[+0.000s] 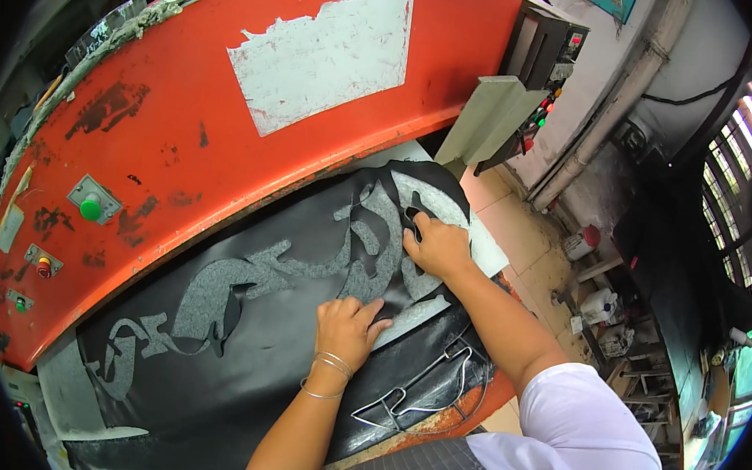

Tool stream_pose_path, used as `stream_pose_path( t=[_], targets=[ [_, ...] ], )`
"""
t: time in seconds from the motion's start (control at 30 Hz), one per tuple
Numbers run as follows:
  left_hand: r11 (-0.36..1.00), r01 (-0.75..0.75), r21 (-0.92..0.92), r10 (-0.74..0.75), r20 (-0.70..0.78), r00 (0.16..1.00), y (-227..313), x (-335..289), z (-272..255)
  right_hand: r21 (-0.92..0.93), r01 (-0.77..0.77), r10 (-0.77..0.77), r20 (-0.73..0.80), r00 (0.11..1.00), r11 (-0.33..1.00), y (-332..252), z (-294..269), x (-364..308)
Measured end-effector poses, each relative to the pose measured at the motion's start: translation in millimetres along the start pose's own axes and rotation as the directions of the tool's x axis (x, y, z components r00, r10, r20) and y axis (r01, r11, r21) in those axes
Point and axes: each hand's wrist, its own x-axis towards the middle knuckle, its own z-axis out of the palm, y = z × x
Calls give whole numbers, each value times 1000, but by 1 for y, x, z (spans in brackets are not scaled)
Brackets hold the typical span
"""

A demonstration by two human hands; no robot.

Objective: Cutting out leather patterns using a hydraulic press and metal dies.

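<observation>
A large black leather-like sheet (289,334) lies spread over a pale board (485,248). Curved cut-out gaps run across it, and a grey speckled surface (212,297) shows through them. My right hand (441,247) is at the sheet's far right end, its thumb and fingers closed on a small black piece of the sheet (413,213). Nearer to me, my left hand (348,332) rests on the sheet with its fingers stretched out and the thumb apart. It holds nothing. Right of it lies a bent metal cutting die (421,398) on a black surface.
Just beyond the sheet rises a red machine beam (312,155) with a green button (90,207) and a red knob (44,267). A control box (540,115) stands at the far right. Containers and clutter, including a red-lidded bucket (581,242), line the tiled floor.
</observation>
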Motion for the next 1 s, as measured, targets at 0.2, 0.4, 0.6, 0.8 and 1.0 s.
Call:
stream_pose_path(
  t=[0.2, 0.4, 0.6, 0.8, 1.0],
  targets=[
    [1000, 25, -20, -24, 19, 1000, -10, 2, 2, 88, 33, -29, -48, 998, 996, 0, 7, 8],
    [999, 26, -47, -26, 7, 1000, 5, 17, 11, 230, 255, -21, -704, 710, 939, 123, -89, 88],
    [1000, -3, -24, 2, -24, 1000, -11, -2, 2, 331, 142, 5, -406, 914, 933, 79, -176, 99],
    [995, -31, 97, 18, 129, 991, -35, -44, -64, 545, -271, 281, 67, 957, 793, 84, -96, -8],
    [976, 63, 209, -109, 212, 971, -53, -98, -141, 614, 5, 19, -31, 999, 789, 77, -69, -27]
  ],
)
